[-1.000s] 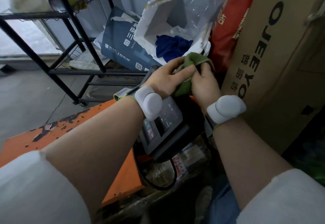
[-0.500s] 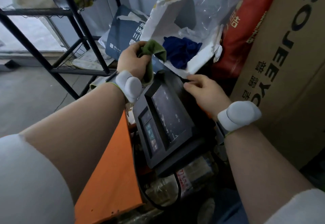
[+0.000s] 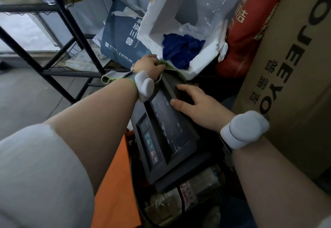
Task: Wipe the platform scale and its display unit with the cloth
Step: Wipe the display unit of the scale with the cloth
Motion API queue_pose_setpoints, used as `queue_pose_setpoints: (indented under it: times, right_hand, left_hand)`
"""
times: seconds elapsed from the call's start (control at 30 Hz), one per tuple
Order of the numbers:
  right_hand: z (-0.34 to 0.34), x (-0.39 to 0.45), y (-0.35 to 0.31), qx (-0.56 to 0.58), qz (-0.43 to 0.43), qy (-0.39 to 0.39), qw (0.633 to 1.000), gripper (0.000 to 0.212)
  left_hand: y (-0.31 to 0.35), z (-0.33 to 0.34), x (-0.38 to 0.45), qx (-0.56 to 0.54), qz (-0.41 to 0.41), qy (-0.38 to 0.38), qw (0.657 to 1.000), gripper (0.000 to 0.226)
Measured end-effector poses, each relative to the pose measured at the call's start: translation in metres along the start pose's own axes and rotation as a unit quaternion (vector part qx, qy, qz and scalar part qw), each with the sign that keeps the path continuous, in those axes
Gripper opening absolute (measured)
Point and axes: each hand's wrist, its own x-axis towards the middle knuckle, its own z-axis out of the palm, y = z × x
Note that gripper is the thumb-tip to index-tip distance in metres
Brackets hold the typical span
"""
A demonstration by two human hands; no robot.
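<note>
Left hand (image 3: 146,64) is gripping the green cloth (image 3: 168,66), fingers curled round it, and pressing it on the far top edge of the display unit (image 3: 164,134). Right hand (image 3: 197,106) is lying flat on the unit's upper right side, fingers straight and spread, holding nothing, just bracing.

Display unit is sitting tilted, screen facing up toward the camera, keypad strip along its left side, black cable (image 3: 180,202) looping out below it. The orange platform (image 3: 114,192) of the scale is showing only as a wedge under the left forearm, bottom centre; most of it is hidden.

Handling, my read:
- Cloth is soft and light, bunching easily. Best taken as a wad in the palm so a flat pad faces the surface.
- Display unit is looking like rigid plastic. Screen face seems smooth, likely slippery under a flat palm and probably scratch-prone, so light pressure there. Bracing on the side rim rather than the glass would be safer.
- Cannot tell how the unit is mounted; it may pivot or shift under a push, hence the second hand steadying it.
- Cable is a snag risk when wiping the lower edge.
- Platform is likely heavy steel and stiff; it should be taking firm strokes without support.

Clutter behind: broken foam box (image 3: 179,30) with blue fabric (image 3: 182,48), cardboard box (image 3: 295,66), black rack (image 3: 71,30).
</note>
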Motion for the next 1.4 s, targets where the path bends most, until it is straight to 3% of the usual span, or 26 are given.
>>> queue_pose_setpoints:
  times: [0.17, 0.3, 0.4, 0.53, 0.67, 0.83, 1.07, 1.2, 1.4]
  right_hand:
    - [0.000, 0.001, 0.000, 0.002, -0.004, 0.005, 1.000, 0.062]
    - [0.001, 0.000, -0.001, 0.001, -0.009, 0.010, 1.000, 0.062]
    - [0.001, -0.001, -0.002, -0.008, -0.014, 0.010, 1.000, 0.062]
    - [0.003, 0.001, -0.004, -0.026, -0.013, 0.021, 0.999, 0.062]
    - [0.005, 0.002, -0.004, -0.033, -0.015, 0.028, 0.999, 0.062]
    - [0.006, 0.001, -0.002, -0.027, -0.017, 0.025, 0.999, 0.063]
    - [0.008, 0.004, -0.003, -0.036, -0.011, 0.018, 0.999, 0.063]
    - [0.007, 0.003, -0.002, -0.021, -0.007, 0.017, 1.000, 0.063]
    - [0.008, 0.004, -0.002, -0.017, -0.004, 0.022, 1.000, 0.064]
  left_hand:
    - [-0.005, 0.003, -0.010, -0.064, -0.005, 0.049, 0.997, 0.033]
    - [-0.010, -0.003, -0.015, -0.007, -0.035, 0.010, 0.999, 0.035]
    - [-0.010, -0.003, -0.023, -0.003, -0.006, 0.028, 1.000, 0.033]
    - [-0.006, 0.005, -0.038, -0.157, 0.044, 0.061, 0.985, 0.029]
    - [-0.008, 0.016, -0.048, -0.255, 0.009, 0.044, 0.966, 0.034]
    - [-0.042, 0.022, -0.055, -0.193, -0.085, 0.004, 0.978, 0.039]
    - [-0.026, 0.027, -0.071, -0.314, -0.020, 0.090, 0.945, 0.032]
    - [-0.031, 0.034, -0.071, -0.228, 0.021, 0.122, 0.966, 0.032]
    - [-0.043, 0.035, -0.073, -0.217, -0.036, 0.113, 0.969, 0.033]
